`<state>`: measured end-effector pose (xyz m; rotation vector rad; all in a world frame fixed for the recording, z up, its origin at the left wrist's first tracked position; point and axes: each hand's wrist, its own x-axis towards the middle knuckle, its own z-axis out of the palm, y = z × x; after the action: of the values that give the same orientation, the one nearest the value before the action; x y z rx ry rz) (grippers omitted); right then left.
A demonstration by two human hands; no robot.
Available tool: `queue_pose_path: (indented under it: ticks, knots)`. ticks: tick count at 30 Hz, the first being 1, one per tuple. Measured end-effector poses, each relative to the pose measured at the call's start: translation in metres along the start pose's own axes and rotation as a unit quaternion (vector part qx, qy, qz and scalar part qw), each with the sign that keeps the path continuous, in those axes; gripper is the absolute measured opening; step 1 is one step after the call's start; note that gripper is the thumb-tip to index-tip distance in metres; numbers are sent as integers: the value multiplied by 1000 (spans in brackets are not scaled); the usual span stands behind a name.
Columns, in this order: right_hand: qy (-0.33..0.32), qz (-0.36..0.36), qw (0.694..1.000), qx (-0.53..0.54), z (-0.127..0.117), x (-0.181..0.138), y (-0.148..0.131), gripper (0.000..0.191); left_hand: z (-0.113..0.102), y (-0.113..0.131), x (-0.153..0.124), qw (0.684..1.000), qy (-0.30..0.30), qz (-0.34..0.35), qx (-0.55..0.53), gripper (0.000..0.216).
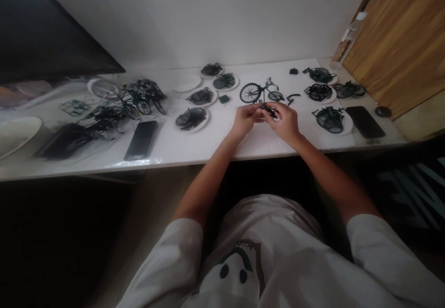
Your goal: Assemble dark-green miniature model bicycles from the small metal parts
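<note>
My left hand [246, 117] and my right hand [284, 120] meet over the white table sheet, fingers pinched together. Between the fingertips is a small dark bicycle part [271, 112], partly covered by the fingers. Just beyond them is a dark green miniature bicycle [251, 93], with a large spoked wheel at its left and handlebars at its right. Whether the pinched part is joined to this bicycle I cannot tell. A loose curved dark piece [294, 98] lies right of it.
Several white plates of dark bicycle parts, such as this plate [207, 118], stand on both sides. Finished-looking miniature bicycles [144, 95] crowd the left. Phones lie at left [142, 138] and right [364, 121]. A clear bottle [351, 34] stands by the wooden panel [410, 43].
</note>
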<state>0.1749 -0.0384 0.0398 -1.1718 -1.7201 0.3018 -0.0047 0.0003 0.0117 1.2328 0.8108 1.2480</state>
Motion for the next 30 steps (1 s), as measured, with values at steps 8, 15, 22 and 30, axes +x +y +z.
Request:
queue_pose_path:
  ticks: [8, 15, 22, 30]
  knots:
    - [-9, -49, 998, 24, -4, -1, 7, 43, 0, 0, 2, 1000, 17, 8, 17, 63]
    - [-35, -43, 998, -15, -8, 1, 7, 49, -4, -2, 5, 999, 31, 19, 18, 55]
    - [-35, -58, 998, -3, -14, 5, 8, 32, 1, 4, 1, 999, 6, 35, 40, 60]
    - [-38, -85, 996, -4, -13, 4, 11, 28, -1, 8, 0, 1000, -4, 19, 19, 56]
